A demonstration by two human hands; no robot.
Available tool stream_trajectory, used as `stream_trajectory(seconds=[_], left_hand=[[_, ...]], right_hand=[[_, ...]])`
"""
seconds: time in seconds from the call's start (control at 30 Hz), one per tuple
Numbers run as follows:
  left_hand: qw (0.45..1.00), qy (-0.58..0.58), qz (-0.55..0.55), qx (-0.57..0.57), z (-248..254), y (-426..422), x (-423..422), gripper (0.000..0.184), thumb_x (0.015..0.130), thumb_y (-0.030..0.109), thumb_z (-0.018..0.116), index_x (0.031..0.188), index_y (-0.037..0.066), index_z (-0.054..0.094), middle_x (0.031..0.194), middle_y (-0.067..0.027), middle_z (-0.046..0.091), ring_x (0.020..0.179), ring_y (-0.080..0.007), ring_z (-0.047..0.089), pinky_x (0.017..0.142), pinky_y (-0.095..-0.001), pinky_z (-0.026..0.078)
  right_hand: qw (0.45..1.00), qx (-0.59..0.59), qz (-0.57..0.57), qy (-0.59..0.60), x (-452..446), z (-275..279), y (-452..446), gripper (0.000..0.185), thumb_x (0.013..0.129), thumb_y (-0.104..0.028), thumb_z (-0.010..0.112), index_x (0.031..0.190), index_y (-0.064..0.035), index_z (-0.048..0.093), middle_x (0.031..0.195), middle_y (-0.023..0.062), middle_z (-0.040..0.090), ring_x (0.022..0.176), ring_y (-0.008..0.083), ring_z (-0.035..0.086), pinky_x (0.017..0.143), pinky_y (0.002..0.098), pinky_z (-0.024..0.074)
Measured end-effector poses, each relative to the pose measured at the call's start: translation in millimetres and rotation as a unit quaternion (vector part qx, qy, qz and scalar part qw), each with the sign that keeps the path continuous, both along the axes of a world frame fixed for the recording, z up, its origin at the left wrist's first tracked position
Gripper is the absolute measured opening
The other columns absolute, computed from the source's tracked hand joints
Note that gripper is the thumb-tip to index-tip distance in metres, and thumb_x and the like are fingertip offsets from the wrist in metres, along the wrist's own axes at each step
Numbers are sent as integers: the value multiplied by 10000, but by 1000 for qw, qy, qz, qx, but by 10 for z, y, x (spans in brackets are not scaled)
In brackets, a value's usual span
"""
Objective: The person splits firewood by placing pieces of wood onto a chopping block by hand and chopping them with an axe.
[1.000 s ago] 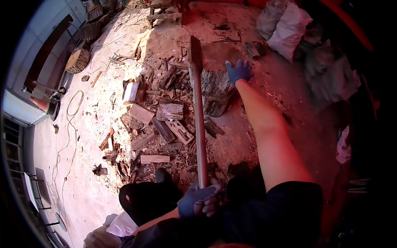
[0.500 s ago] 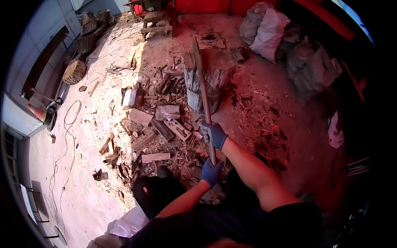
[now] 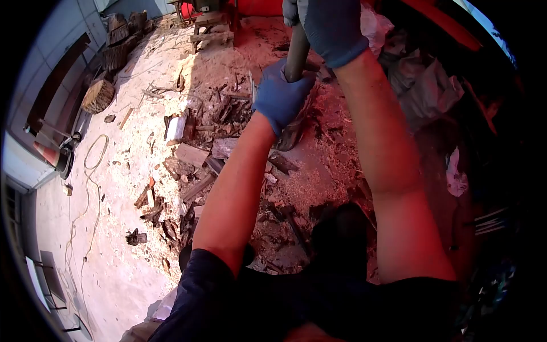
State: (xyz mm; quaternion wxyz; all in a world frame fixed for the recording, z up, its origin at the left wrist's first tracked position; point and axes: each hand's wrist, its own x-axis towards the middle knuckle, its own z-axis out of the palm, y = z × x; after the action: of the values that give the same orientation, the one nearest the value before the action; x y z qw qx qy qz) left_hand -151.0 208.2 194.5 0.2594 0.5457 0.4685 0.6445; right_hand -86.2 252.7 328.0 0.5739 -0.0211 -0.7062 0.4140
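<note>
Both hands wear blue-grey gloves and grip the long handle (image 3: 297,54) of a tool, raised in front of me. My left hand (image 3: 283,94) is wrapped round the handle's lower end. Higher up, at the top edge of the view, my right hand (image 3: 331,27) closes round the same handle. The tool's head is out of view. Behind my left hand and the handle stands a large upright log (image 3: 292,134), mostly hidden by my hands and arms.
Split wood pieces (image 3: 191,154) and bark litter the floor left of the log. Pale sacks (image 3: 424,85) lie at the right. A rope (image 3: 88,165), a cone (image 3: 47,153) and round logs (image 3: 98,96) are at the left; a wooden stand (image 3: 212,34) is at the back.
My right hand went from open near the log to the handle. Both hands then rose with the tool, its head leaving the view. The view shifted a little.
</note>
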Motion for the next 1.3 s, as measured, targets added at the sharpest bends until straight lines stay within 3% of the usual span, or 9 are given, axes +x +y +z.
stream_trajectory(seconds=[0.03, 0.07, 0.2, 0.3, 0.33, 0.53, 0.8, 1.0, 1.3], left_hand=[[998, -45, -39, 17, 179, 118, -120, 177, 843, 103, 670, 1001, 23, 657, 601, 3, 541, 455, -78, 492, 432, -247, 383], [999, -31, -32, -12, 265, 192, -246, 207, 810, 161, 645, 954, 24, 700, 732, -40, 650, 639, -106, 583, 620, -281, 478], [988, -98, -39, -115, -970, 172, -326, 169, 795, 134, 651, 906, 12, 684, 733, -7, 640, 621, -70, 548, 575, -243, 438], [909, -200, -7, -365, -3211, -787, 521, 112, 811, 99, 625, 889, 41, 680, 600, -35, 551, 425, -179, 503, 384, -328, 403], [785, -392, -39, -478, -2839, -1059, 762, 69, 797, 91, 632, 823, 27, 633, 558, -46, 517, 420, -195, 500, 370, -333, 404], [801, -411, -26, -435, -2970, -1474, 833, 144, 818, 113, 625, 728, 51, 532, 578, -36, 516, 427, -172, 483, 377, -325, 384], [921, -248, 21, -298, -2870, -1499, 954, 158, 841, 171, 647, 903, 36, 593, 671, -5, 551, 566, -106, 511, 521, -272, 414], [921, -253, -22, -295, -2642, -1473, 1181, 317, 878, 177, 669, 1112, 8, 540, 761, -26, 563, 583, -100, 504, 531, -265, 419], [905, -281, -70, -313, -1921, -1497, 1872, 290, 899, 156, 650, 1104, 9, 505, 716, -17, 529, 526, -96, 503, 474, -255, 406]], right_hand=[[994, -96, -28, 34, -95, 289, -170, 203, 944, -211, 591, 797, -89, 523, 492, -28, 415, 370, 99, 426, 368, 273, 351], [994, -96, -29, 35, -156, 227, -145, 203, 944, -211, 591, 797, -89, 523, 492, -28, 415, 370, 99, 426, 368, 273, 351], [981, -80, -179, 10, -420, -934, 232, 232, 874, -226, 667, 858, -12, 577, 657, 98, 598, 610, 183, 626, 568, 350, 489], [860, -334, -245, -297, -260, -3701, 195, 250, 855, -222, 669, 891, 11, 587, 649, 94, 590, 567, 217, 598, 555, 362, 494], [717, -615, -62, -324, -120, -4210, 204, 226, 868, -231, 674, 868, -20, 594, 612, 80, 574, 466, 201, 547, 430, 361, 437], [703, -598, -34, -384, -149, -4270, -340, 248, 895, -257, 682, 765, -72, 581, 576, 39, 539, 406, 154, 477, 365, 337, 403], [743, -615, 53, -258, 100, -3886, -331, 270, 886, -273, 702, 881, -123, 478, 568, -7, 474, 409, 120, 446, 364, 293, 372], [793, -583, 86, -154, 606, -3388, -256, 179, 922, -238, 666, 880, -120, 538, 596, -30, 495, 451, 104, 478, 405, 287, 394], [701, -680, 213, -9, 1463, -3385, -24, 230, 960, -234, 621, 780, -174, 491, 572, -86, 376, 459, 56, 365, 441, 250, 318]])
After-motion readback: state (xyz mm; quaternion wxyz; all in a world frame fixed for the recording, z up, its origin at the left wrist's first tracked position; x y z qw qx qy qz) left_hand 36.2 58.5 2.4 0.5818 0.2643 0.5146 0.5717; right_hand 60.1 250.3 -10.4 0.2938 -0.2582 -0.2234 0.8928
